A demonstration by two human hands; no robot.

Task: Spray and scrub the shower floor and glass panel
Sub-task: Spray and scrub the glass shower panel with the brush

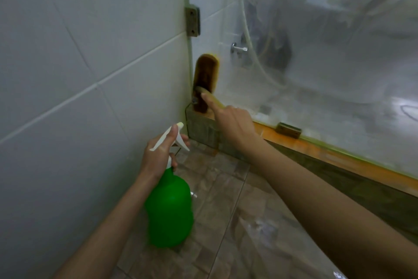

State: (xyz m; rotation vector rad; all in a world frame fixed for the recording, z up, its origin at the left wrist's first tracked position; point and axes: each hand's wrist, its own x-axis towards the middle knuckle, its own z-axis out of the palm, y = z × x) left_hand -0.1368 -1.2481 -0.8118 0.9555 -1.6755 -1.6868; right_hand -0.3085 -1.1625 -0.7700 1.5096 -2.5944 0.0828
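The person's left hand [161, 154], at about 7 o'clock, has its fingers wrapped around the neck of a green spray bottle [168, 208], thumb along the white trigger head. The right hand [233, 125], near the centre, grips the handle of a brush [205, 80] with the forefinger stretched along it. The brush head stands upright against the glass panel [316, 41] at its 12 o'clock corner by the tiled wall [90, 52]. The wet floor [237, 222] spreads toward 6 o'clock.
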